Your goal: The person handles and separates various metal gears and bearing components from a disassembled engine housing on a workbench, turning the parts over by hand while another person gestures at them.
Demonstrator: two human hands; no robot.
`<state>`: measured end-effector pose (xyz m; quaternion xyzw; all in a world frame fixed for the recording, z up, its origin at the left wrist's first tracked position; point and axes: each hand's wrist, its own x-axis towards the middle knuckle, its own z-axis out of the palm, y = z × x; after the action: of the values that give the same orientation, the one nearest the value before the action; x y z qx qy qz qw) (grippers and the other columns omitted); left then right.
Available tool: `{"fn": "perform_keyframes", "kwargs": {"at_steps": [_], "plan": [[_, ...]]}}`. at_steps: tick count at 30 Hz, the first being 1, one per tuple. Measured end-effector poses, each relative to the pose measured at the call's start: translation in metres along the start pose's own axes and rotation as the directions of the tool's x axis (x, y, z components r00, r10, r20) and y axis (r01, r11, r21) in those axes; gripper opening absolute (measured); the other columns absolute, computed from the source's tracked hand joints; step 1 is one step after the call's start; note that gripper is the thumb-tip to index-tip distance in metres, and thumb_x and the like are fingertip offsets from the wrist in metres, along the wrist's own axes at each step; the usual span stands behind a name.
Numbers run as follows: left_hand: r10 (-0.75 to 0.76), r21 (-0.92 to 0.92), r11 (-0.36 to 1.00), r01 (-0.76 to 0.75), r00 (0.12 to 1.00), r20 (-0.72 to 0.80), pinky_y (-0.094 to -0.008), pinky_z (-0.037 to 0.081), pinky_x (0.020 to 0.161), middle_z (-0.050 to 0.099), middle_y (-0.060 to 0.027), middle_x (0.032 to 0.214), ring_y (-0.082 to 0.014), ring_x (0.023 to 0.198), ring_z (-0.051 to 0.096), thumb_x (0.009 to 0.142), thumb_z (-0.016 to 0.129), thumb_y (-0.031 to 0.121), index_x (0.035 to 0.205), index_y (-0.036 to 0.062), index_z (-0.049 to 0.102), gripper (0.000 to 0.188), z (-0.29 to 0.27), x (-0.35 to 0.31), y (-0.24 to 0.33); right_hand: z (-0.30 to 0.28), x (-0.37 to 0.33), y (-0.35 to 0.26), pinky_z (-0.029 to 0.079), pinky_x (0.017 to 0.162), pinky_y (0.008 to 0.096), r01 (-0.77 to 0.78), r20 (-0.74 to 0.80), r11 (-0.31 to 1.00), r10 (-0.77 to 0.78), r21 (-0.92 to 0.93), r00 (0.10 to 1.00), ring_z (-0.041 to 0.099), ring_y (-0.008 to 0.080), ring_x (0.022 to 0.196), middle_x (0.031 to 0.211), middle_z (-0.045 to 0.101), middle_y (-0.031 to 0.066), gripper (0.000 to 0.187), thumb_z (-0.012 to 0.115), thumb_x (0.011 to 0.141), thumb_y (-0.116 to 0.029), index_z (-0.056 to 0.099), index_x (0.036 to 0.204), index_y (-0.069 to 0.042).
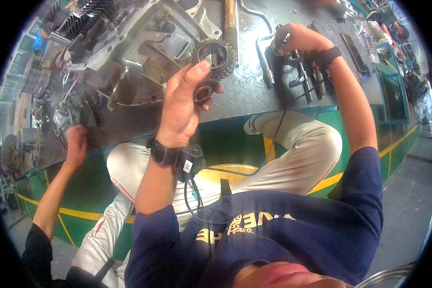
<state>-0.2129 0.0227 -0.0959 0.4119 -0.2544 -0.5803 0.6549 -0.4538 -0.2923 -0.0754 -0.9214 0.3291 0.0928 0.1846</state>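
Okay, the left hand has a toothed gear up over the bench by its near edge, thumb pressed to the rim, fingers curled round a smaller ring just below. Over toward the bench's right edge, the right hand is in among the hand tools, fingers bent inward at some shiny metal; whether they pinch it, I can't tell. Here's the danger: a slick rim or a slackening thumb could let that gear slip, dropping onto the plate or off the near edge. And watch the black cable between left wrist and bench: a wide reach could snag it on those tools, jerking the grip.
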Motion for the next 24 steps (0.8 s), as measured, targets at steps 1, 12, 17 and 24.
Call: {"fn": "perform_keyframes", "kwargs": {"at_steps": [1, 12, 17, 24], "plan": [[0.001, 0.009, 1.0, -0.001, 1.0, 0.003, -0.0214, 0.044, 0.052, 0.076, -0.0134, 0.114, -0.013, 0.084, 0.071, 0.1, 0.066, 0.045, 0.13, 0.0058, 0.063, 0.05, 0.0, 0.0, 0.0, 0.002, 0.001, 0.001, 0.057, 0.093, 0.0434, 0.028, -0.027, 0.999, -0.029, -0.037, 0.999, 0.072, 0.0353, 0.107, 0.112, 0.076, 0.0184, 0.054, 0.091, 0.073, -0.028, 0.074, 0.12, -0.006], [0.017, 0.002, 1.0, -0.017, 1.0, 0.007, -0.0208, 0.045, 0.052, 0.076, -0.0126, 0.112, -0.0125, 0.083, 0.071, 0.099, 0.067, 0.046, 0.129, 0.006, 0.064, 0.05, 0.0, -0.001, 0.002, 0.028, 0.013, 0.005, 0.055, 0.094, 0.0472, 0.051, -0.092, 0.975, -0.072, -0.214, 0.993, 0.07, 0.0414, 0.108, 0.113, 0.074, 0.0221, 0.064, 0.094, 0.067, -0.027, 0.07, 0.122, -0.004], [0.029, -0.021, 0.999, -0.028, 0.999, 0.028, -0.0211, 0.045, 0.052, 0.076, -0.0134, 0.114, -0.0126, 0.084, 0.072, 0.1, 0.066, 0.046, 0.128, 0.0063, 0.064, 0.049, -0.001, -0.002, 0.005, 0.032, 0.012, 0.014, 0.055, 0.094, 0.0466, 0.111, -0.112, 0.988, -0.123, -0.106, 0.986, 0.07, 0.041, 0.107, 0.113, 0.074, 0.0213, 0.064, 0.094, 0.065, -0.022, 0.071, 0.122, -0.007], [0.033, -0.104, 0.994, -0.027, 0.998, 0.053, -0.0221, 0.045, 0.051, 0.076, -0.0125, 0.109, -0.0134, 0.083, 0.072, 0.1, 0.064, 0.044, 0.123, 0.0052, 0.066, 0.045, 0.001, -0.008, 0.014, 0.007, -0.023, -0.043, 0.056, 0.093, 0.0416, 0.102, -0.399, 0.986, -0.148, -0.135, 0.905, 0.07, 0.0331, 0.111, 0.122, 0.071, 0.0215, 0.058, 0.083, 0.082, -0.019, 0.063, 0.134, -0.001]]}}
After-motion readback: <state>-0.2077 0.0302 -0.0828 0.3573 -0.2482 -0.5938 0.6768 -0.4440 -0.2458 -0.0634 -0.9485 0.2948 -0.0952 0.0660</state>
